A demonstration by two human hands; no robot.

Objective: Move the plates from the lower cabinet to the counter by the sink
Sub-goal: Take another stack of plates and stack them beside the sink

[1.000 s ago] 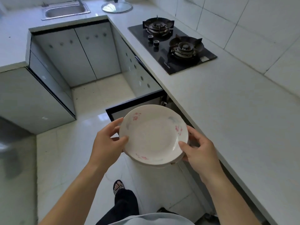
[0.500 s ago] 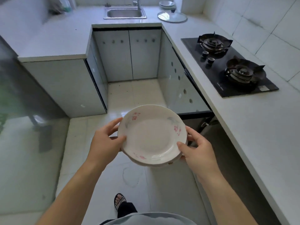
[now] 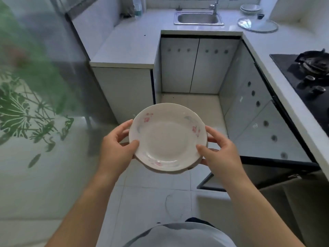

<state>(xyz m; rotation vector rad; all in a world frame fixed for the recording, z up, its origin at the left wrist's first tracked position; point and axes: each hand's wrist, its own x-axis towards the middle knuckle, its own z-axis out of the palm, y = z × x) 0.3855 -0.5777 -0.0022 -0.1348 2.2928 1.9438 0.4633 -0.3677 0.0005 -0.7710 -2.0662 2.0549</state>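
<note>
1. Holding centre frame is a white plate point(image 3: 167, 138) with faint pink and blue flower marks, carried level above the floor point(image 3: 142, 193); a second rim peeks out beneath its lower edge, so it looks like a small stack.
2. Left hand point(image 3: 115, 150) clamps the plate's left edge, thumb on top of the rim, fingers curled underneath.
3. Right hand point(image 3: 219, 154) does the same on the right edge, thumb over the rim.
4. Up at the top of the frame sits the steel sink point(image 3: 198, 18), sunk into the white tabletop point(image 3: 135, 41), well apart from the plate.
5. More dishes point(image 3: 250, 8) and a glass lid point(image 3: 258, 24) rest to the right of the sink.
6. Lower right, a cabinet door point(image 3: 211, 182) hangs open, and a black stove point(image 3: 308, 75) shows at the right edge.
</note>
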